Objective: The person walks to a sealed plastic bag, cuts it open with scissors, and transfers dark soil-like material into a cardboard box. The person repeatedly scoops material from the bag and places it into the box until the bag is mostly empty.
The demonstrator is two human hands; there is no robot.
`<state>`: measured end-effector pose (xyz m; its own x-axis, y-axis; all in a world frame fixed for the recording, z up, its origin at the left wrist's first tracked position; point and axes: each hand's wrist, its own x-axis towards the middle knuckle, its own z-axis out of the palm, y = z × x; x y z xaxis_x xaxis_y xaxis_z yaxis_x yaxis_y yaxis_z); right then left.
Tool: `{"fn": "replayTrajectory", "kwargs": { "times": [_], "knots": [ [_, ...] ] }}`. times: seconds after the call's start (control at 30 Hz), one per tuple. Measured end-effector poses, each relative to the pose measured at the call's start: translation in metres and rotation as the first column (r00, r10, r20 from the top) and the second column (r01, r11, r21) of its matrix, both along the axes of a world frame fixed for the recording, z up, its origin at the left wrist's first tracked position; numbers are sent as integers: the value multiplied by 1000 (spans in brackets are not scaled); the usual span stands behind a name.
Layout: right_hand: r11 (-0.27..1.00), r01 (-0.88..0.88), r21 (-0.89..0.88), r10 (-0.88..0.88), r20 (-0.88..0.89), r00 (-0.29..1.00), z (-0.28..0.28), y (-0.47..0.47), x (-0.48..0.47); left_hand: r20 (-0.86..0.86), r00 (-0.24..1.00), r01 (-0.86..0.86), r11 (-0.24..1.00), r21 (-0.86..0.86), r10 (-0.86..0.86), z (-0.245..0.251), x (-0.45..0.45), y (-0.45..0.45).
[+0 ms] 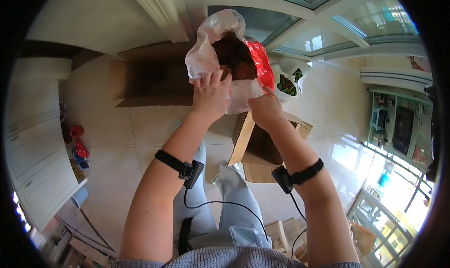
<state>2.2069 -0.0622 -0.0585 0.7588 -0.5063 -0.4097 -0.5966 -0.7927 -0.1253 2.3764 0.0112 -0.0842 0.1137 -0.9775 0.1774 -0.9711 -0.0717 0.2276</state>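
In front of me is a plastic bag (203,60), whitish and translucent with a red part (261,62) along its right side. Its mouth gapes towards me, and dark reddish-brown round things (244,69) lie inside; shadow hides what they are. My left hand (211,95) grips the near rim, with its fingertips bent over into the mouth beside a brown item. At the right of that rim, my right hand (268,108) pinches the plastic close to the red part. An open cardboard box (242,138) stands on the floor below my right hand.
A second, long cardboard box (154,101) lies open at the left. Behind my right hand stands a white bag (279,97) with green produce. Glass-paned doors (316,29) rise at the far side. Shoes (81,148) line the white cabinet (38,155). Cables hang from my wrist straps.
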Motion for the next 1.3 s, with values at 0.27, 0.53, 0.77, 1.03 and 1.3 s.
{"fn": "replayTrajectory", "kwargs": {
  "times": [0.27,0.53,0.77,1.03,1.3],
  "knots": [
    [831,367,417,-463,155,873,-23,-57,73,-56,965,252,850,462,-255,0,40,-21],
    [941,335,42,-302,-339,891,-125,-65,146,-255,922,354,899,257,-290,-4,58,15],
    [978,209,-3,-185,-482,856,-161,-58,151,-331,911,314,934,169,-246,-18,59,26],
    [961,261,92,-210,-375,903,-149,-62,143,-340,905,335,921,199,-256,-18,59,20],
    [944,327,38,-294,-349,890,-112,-64,147,-293,925,307,932,195,-243,-17,58,20]
  ]
}}
